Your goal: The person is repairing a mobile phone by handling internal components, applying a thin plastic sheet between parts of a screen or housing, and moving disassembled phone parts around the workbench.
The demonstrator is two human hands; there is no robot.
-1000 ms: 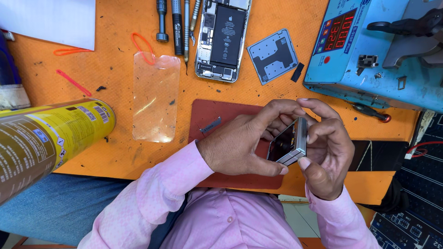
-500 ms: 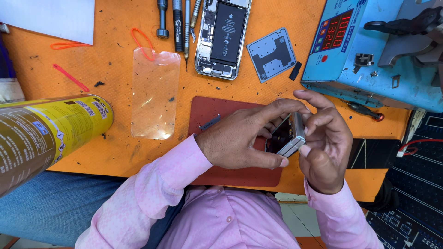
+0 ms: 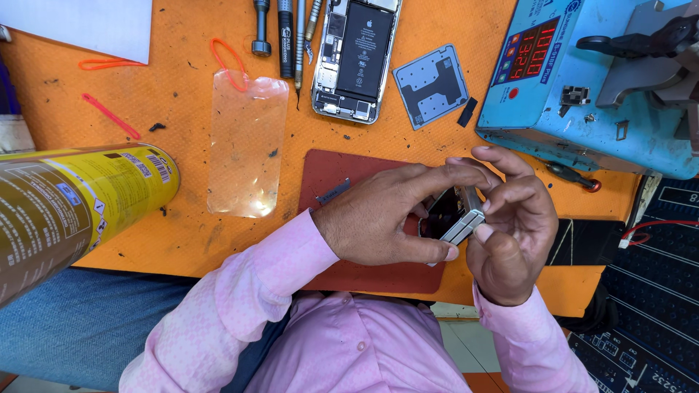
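Both my hands hold a small silver-edged phone body (image 3: 457, 217) with a dark face, tilted on edge above a dark red mat (image 3: 342, 171). My left hand (image 3: 378, 218) grips it from the left, thumb under its lower edge and index finger stretched over the top. My right hand (image 3: 513, 225) holds its right side, thumb pressed on the silver edge and fingers curled above it. A small grey metal strip (image 3: 333, 192) lies on the mat by my left wrist.
On the orange table lie an opened phone with its battery showing (image 3: 357, 58), a grey shield plate (image 3: 431, 86), a clear screen film (image 3: 247, 142), several screwdrivers (image 3: 285, 36) and red bands (image 3: 109, 114). A blue machine with a red display (image 3: 582, 94) stands at right, a yellow spray can (image 3: 80, 204) at left.
My hands stay on the phone body and have turned it slightly. My right fingers have curled closer over its top edge. Nothing else on the table has moved.
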